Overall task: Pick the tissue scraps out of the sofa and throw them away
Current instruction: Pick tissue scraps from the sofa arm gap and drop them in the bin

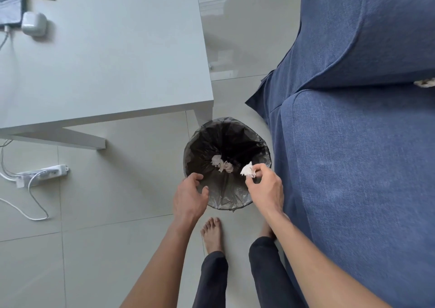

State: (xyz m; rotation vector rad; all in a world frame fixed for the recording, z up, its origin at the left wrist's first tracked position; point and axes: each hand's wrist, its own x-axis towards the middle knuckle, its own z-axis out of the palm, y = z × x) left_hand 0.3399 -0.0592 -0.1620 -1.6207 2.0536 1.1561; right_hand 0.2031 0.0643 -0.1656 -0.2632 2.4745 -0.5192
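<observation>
Right hand pinches small white crumpled tissue scrap over round bin with grey plastic bag. More white scraps lie at bin bottom. Left hand loose, holds nothing, fingers at bin rim. Blue cloth sofa just beside bin.

A home living room: blue sofa, white table, lined bin, tiled floor.

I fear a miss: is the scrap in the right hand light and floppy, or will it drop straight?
Probably very light: the right hand pinches the scrap with fingertips only. Likely soft, since it looks crumpled. It may drift, but it hangs over the bin.
</observation>
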